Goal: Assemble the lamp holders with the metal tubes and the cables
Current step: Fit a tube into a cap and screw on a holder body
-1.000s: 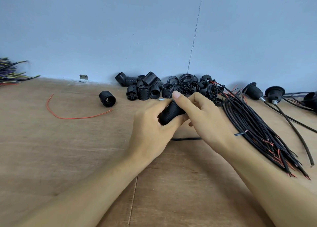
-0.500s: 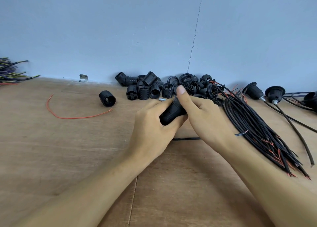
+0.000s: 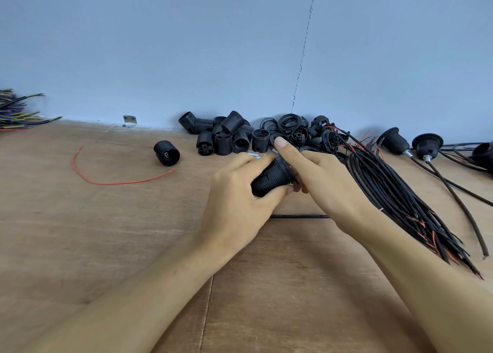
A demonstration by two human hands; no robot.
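Observation:
A black lamp holder (image 3: 272, 178) is held between both hands above the wooden table (image 3: 106, 232). My left hand (image 3: 237, 200) grips its ribbed body from the left. My right hand (image 3: 322, 182) curls round its wider right end, with the forefinger stretched over the top. A black cable (image 3: 298, 216) lies on the table under the hands. Small metal tubes (image 3: 254, 155) lie just behind my left hand's fingers. A pile of black holder parts (image 3: 256, 136) sits against the wall. A bundle of black and red cables (image 3: 400, 200) lies to the right.
A lone black holder (image 3: 167, 152) and a loose red wire (image 3: 106, 179) lie at left. Assembled holders with cables (image 3: 416, 147) lie at far right. A bundle of coloured wires (image 3: 16, 112) sits at the far left edge. A small metal bracket (image 3: 130, 119) stands by the blue wall.
Both hands lifted the lamp holder slightly up and back toward the pile. My right forefinger has slid over the top of the holder's wide end.

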